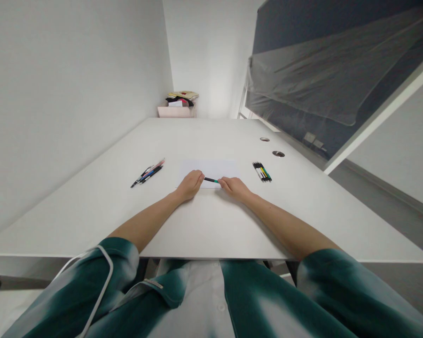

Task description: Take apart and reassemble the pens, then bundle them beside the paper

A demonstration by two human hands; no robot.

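A black marker with a green band (pixel 211 180) lies crosswise between my two hands, over a sheet of white paper (pixel 209 166). My left hand (pixel 191 184) is closed on the marker's black end. At the green end, the fingers of my right hand (pixel 234 187) pinch it. Several pens and pencils (pixel 148 173) lie in a loose bunch on the white table (pixel 204 225), left of the paper. To the right of the paper, several black-capped markers (pixel 262 172) lie side by side, with white, yellow and green on their barrels.
Two round metal-rimmed inserts (pixel 278 154) are set in the table at the back right. A pale pink box (pixel 176 111) with cloth items stands past the far edge. A dark panel (pixel 303 80) under clear plastic rises on the right. A white cable (pixel 105 281) hangs over my left sleeve.
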